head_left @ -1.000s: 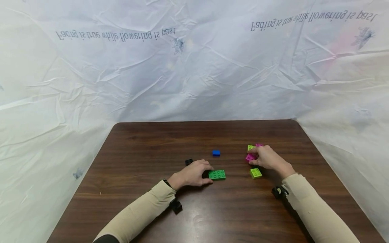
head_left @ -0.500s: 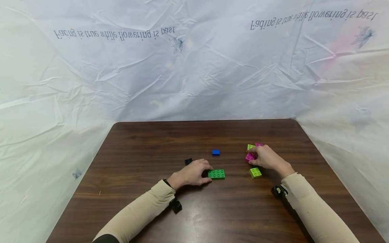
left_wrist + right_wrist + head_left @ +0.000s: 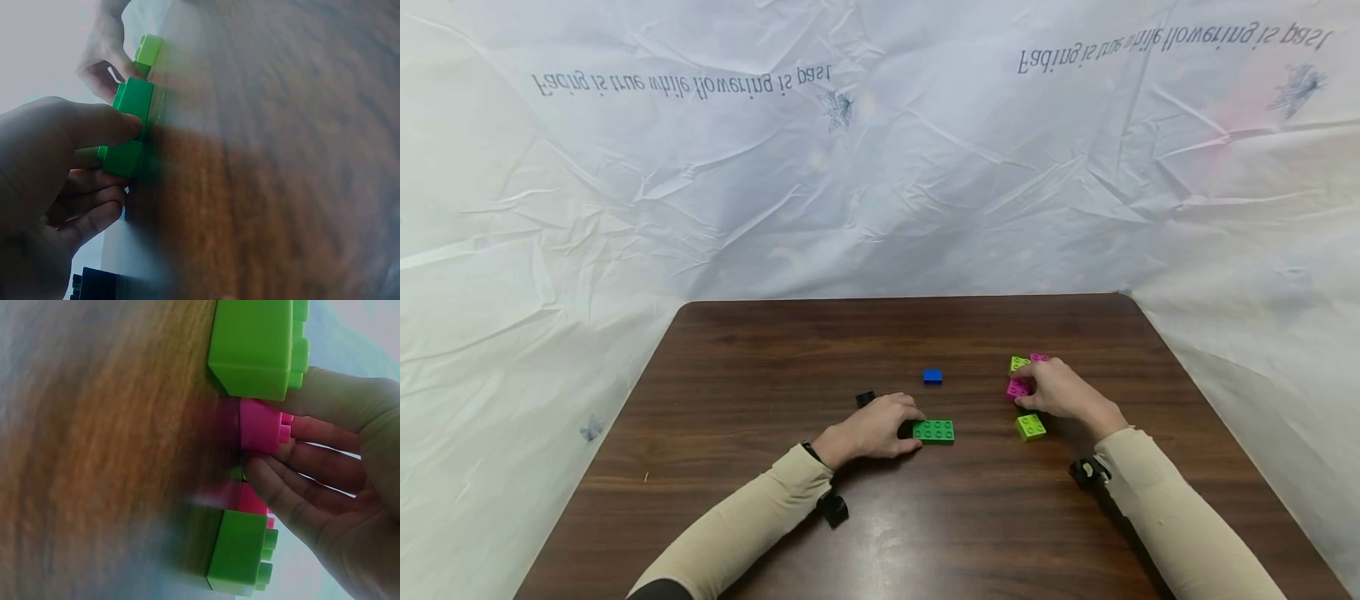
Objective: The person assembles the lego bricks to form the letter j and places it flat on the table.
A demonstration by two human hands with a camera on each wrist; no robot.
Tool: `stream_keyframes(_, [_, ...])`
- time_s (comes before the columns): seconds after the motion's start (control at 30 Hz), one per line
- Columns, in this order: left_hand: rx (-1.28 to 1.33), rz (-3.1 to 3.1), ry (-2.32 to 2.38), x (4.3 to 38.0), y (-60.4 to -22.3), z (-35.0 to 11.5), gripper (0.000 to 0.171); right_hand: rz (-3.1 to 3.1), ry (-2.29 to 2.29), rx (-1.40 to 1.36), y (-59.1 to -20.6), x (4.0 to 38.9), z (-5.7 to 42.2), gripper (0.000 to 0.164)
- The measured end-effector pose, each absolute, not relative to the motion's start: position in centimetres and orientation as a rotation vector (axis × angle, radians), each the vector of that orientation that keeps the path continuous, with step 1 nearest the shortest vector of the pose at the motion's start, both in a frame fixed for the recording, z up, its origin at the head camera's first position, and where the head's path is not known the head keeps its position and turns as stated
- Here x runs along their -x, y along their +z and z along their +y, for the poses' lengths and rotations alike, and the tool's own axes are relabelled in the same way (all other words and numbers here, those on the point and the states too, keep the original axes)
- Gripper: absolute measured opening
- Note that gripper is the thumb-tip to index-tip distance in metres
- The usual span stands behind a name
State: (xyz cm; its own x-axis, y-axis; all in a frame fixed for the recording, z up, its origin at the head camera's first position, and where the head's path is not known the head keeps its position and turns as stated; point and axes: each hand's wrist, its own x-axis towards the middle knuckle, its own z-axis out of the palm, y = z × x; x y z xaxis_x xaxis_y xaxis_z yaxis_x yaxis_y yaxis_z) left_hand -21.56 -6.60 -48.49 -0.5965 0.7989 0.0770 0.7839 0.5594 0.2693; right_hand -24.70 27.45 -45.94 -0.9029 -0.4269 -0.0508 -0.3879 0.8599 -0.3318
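My left hand [image 3: 876, 427] grips one end of a long green studded toy brick [image 3: 934, 432] lying on the brown table [image 3: 760, 350]. In the left wrist view its thumb crosses the side of the green brick [image 3: 134, 103], with fingers at the far side. My right hand [image 3: 1066, 393] pinches a pink brick [image 3: 1017, 389] between thumb and fingers. The right wrist view shows the pink brick [image 3: 259, 425] low at the tabletop, its thumb end partly hidden behind a lime-green brick [image 3: 253, 347].
Beyond my right fingers sit a lime-green brick [image 3: 1018, 363] and another pink brick [image 3: 1039, 357], partly covered by the hand. A lime-green brick [image 3: 1032, 427] lies nearer me. A blue brick [image 3: 932, 377] is farther back; a black brick [image 3: 865, 399] sits behind my left hand.
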Motion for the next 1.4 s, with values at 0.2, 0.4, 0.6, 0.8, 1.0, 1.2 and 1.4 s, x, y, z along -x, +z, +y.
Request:
stream_keyframes(0.2, [-1.389,2.740,0.437,21.6,-48.6,-6.6,0.035,2.913,-0.481,0.656,-46.0,24.7,27.5,0.036])
stream_keyframes(0.4, [-1.390,2.751,0.435,21.6,-48.8,-6.6,0.035,2.910,-0.498,0.655,-46.0,24.7,27.7,0.036])
stream_keyframes(0.6, [-1.378,2.748,0.435,21.5,-48.7,-6.7,0.035,2.916,-0.521,0.651,-45.9,24.6,27.7,0.037])
stream_keyframes(0.8, [-1.367,2.742,0.445,21.5,-48.5,-6.7,0.035,2.933,-0.531,0.668,-45.7,24.4,27.6,0.037])
stream_keyframes(1.0, [-1.349,2.735,0.445,21.4,-48.3,-6.7,0.035,2.940,-0.551,0.715,-45.2,24.3,27.2,0.035])
stream_keyframes(1.2, [-1.352,2.738,0.447,21.5,-48.3,-6.6,0.035,2.961,-0.548,0.769,-44.9,24.4,26.9,0.034])
stream_keyframes(1.4, [-1.348,2.742,0.439,21.5,-48.4,-6.6,0.035,2.967,-0.576,0.810,-44.6,24.4,26.5,0.032])
